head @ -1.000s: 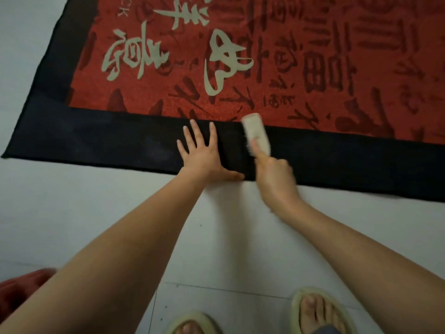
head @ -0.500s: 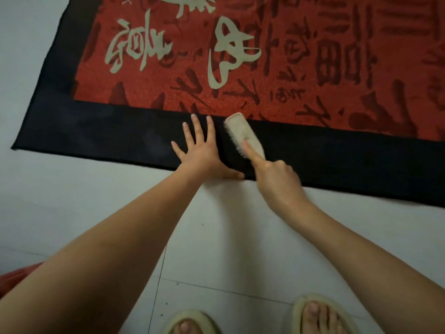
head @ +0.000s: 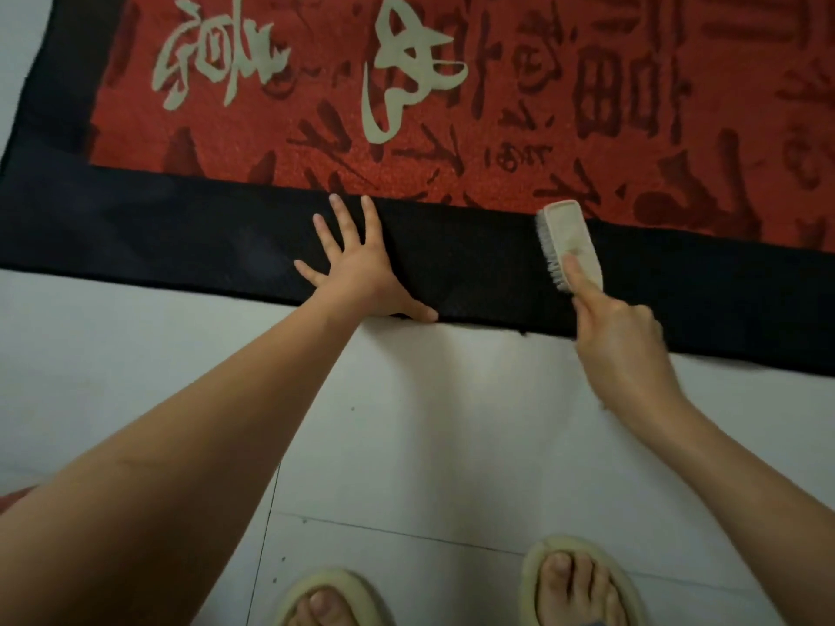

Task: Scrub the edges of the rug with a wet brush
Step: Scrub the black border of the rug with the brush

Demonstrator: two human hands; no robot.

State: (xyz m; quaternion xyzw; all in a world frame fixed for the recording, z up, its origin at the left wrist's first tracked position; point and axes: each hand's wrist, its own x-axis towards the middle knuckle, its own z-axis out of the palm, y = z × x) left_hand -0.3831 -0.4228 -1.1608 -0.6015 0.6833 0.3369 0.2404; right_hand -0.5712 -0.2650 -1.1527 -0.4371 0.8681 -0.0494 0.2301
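The right hand (head: pixel 619 341) is gripping a cream plastic scrub brush (head: pixel 570 244) lying lengthwise across the red rug's black border (head: pixel 474 259), while the left hand (head: pixel 361 268) is pressing flat, fingers spread, further left along it.

A pale tiled floor (head: pixel 452 422) carries a red rug (head: pixel 497 273) with a black border and two feet in yellow slippers (head: pixel 583 576).

Both bare forearms reach forward and down. The left hand (head: pixel 361 268) lies flat, palm down, fingers spread and straight, thumb stretched out to the right. The right hand (head: pixel 619 336) is curled in a grip, its index finger extended straight forward. The hands sit well apart.
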